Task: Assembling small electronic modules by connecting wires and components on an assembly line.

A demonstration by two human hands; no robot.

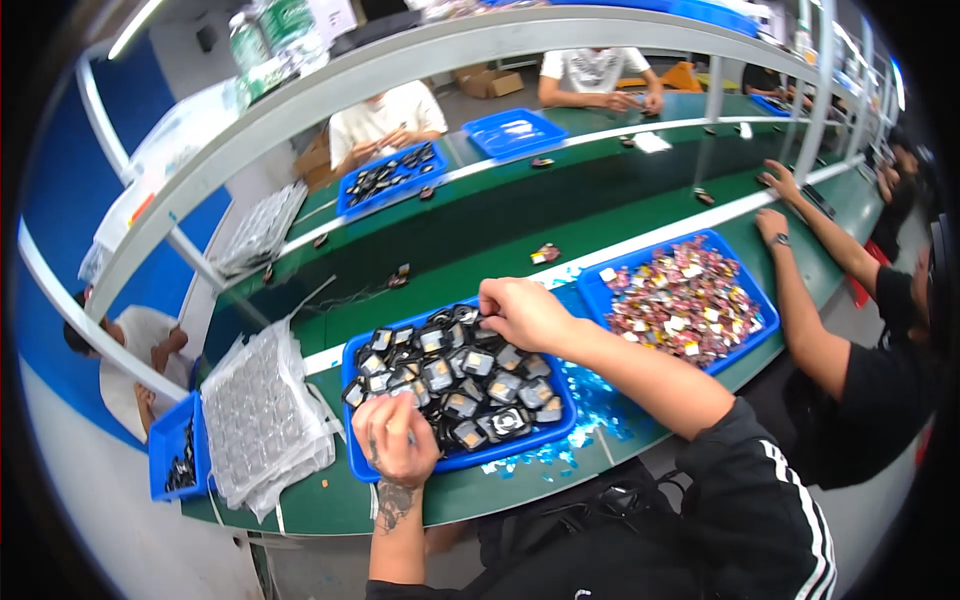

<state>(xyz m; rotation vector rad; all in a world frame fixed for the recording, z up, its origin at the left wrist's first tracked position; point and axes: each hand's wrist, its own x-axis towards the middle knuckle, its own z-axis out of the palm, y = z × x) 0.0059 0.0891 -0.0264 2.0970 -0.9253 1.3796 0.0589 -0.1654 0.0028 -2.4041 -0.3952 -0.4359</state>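
Smooth green tabletop bears a blue plastic tray of squarish black parts under both curled hands, grip unclear.

Black, grey-faced parts lie jumbled in a blue tray.

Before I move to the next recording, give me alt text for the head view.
A person's left hand and right hand are at a blue tray of black parts on a green bench. A second tray of reddish parts lies to the right, clear plastic trays to the left; other people are nearby.
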